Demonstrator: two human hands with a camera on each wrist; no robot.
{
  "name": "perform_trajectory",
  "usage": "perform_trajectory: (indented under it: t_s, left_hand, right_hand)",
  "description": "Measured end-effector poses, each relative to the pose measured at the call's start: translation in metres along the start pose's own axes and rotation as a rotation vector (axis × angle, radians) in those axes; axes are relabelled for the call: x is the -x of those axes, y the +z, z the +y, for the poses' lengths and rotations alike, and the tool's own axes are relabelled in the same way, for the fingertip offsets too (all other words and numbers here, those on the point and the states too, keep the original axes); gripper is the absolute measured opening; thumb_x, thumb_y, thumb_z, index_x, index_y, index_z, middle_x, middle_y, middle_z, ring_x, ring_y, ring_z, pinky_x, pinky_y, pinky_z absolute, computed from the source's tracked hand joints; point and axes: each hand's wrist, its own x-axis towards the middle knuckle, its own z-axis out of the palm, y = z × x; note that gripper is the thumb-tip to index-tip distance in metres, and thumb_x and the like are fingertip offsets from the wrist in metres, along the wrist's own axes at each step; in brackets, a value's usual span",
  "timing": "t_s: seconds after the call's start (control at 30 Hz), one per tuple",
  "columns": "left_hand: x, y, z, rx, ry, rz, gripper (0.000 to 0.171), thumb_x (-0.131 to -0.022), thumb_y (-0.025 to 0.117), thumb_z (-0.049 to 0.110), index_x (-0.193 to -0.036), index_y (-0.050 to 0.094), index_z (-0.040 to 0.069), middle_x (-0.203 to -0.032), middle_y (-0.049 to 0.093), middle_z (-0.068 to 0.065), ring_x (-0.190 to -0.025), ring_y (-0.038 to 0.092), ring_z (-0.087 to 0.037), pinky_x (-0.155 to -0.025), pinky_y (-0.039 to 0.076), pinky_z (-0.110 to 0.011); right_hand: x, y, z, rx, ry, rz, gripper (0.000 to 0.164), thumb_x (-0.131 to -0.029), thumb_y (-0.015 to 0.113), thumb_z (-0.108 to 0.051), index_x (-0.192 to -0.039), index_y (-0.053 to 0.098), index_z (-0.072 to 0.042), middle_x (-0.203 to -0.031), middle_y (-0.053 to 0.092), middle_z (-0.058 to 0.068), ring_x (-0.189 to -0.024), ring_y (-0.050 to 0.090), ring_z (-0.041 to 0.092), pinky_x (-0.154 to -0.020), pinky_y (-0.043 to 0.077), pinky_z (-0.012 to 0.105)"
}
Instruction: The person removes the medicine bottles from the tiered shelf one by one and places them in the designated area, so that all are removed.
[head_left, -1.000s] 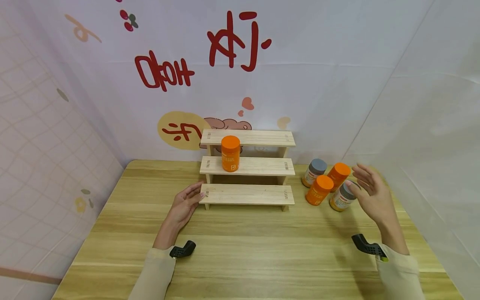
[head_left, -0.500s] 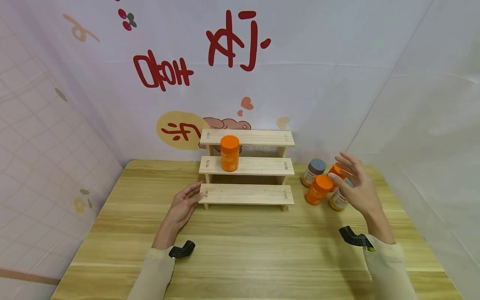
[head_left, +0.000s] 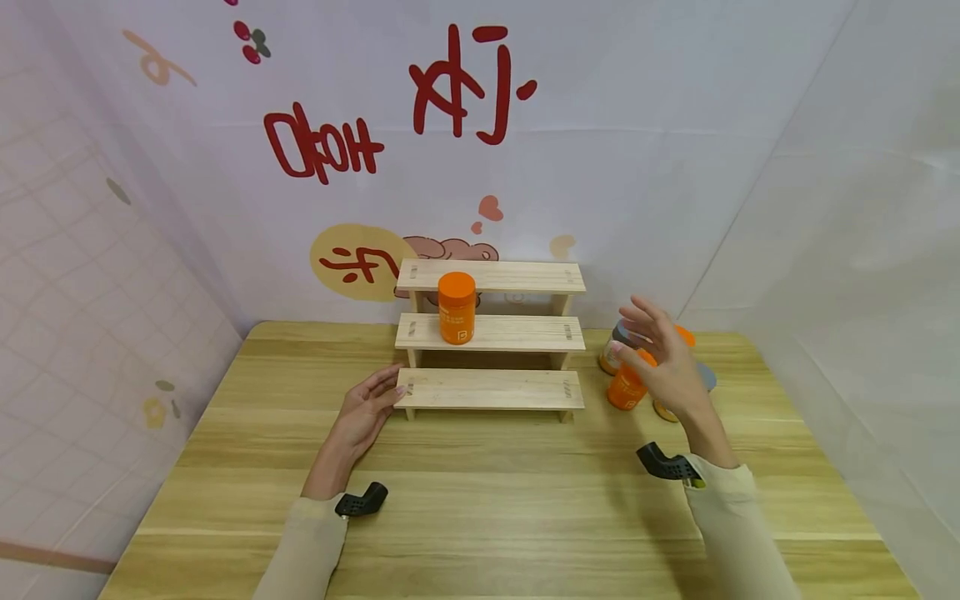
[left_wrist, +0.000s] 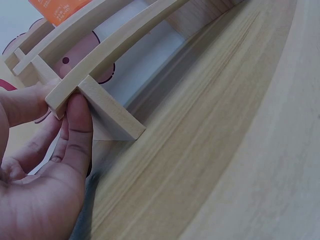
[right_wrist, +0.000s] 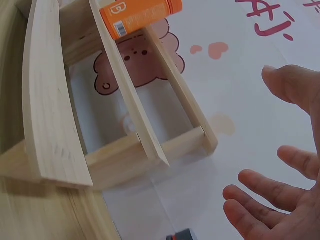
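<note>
A three-tier wooden display shelf [head_left: 487, 389] stands at the back of the table. My left hand [head_left: 365, 419] pinches the left end of its lowest board; in the left wrist view the thumb lies above and a finger below the board [left_wrist: 75, 92]. One orange jar [head_left: 457, 310] stands upright on the middle tier, left of centre. My right hand [head_left: 665, 364] hovers over the jars right of the shelf, fingers spread and holding nothing. Beneath and behind it, an orange jar [head_left: 626, 390], another orange lid [head_left: 686, 336] and two grey-lidded jars [head_left: 707, 377] are partly hidden.
A white printed backdrop [head_left: 637, 167] rises right behind the shelf, with side sheets to the left and right. The wooden tabletop [head_left: 495, 508] stretches in front of the shelf.
My right hand has moved left from beside the right-hand jars to above the left ones, still holding nothing. My left hand stays on the shelf, and the jar on the shelf has not moved.
</note>
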Motion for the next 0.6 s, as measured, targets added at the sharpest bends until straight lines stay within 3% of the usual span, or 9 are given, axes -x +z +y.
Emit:
perform_trajectory:
  t_s: [0.1, 0.33, 0.6]
  left_hand:
    - [0.000, 0.000, 0.000, 0.000, -0.002, 0.002, 0.065, -0.099, 0.064, 0.001, -0.157, 0.035, -0.001, -0.130, 0.054, -0.002, -0.111, 0.061, -0.007, -0.089, 0.054, -0.018]
    - [0.001, 0.000, 0.001, 0.012, 0.002, 0.009, 0.065, -0.099, 0.064, 0.000, -0.157, 0.035, -0.003, -0.126, 0.055, -0.001, -0.109, 0.061, -0.006, -0.088, 0.054, -0.017]
    - [0.001, 0.000, 0.001, 0.003, 0.005, 0.007, 0.064, -0.099, 0.064, 0.001, -0.157, 0.036, -0.002, -0.126, 0.055, 0.000, -0.109, 0.061, -0.006, -0.088, 0.054, -0.017]
  right_hand:
    - [-0.003, 0.007, -0.002, -0.007, 0.002, -0.011, 0.074, -0.100, 0.068, -0.012, -0.161, 0.030, -0.028, -0.157, 0.045, 0.014, -0.140, 0.047, 0.037, -0.114, 0.043, 0.024]
    - [-0.014, 0.025, -0.007, -0.045, -0.010, -0.051, 0.075, -0.100, 0.067, -0.014, -0.162, 0.028, -0.028, -0.159, 0.043, 0.015, -0.142, 0.045, 0.039, -0.118, 0.036, 0.057]
    - [-0.025, 0.050, -0.010, -0.132, -0.030, -0.097, 0.076, -0.099, 0.068, -0.010, -0.162, 0.026, -0.012, -0.159, 0.040, 0.020, -0.143, 0.043, 0.041, -0.119, 0.034, 0.060]
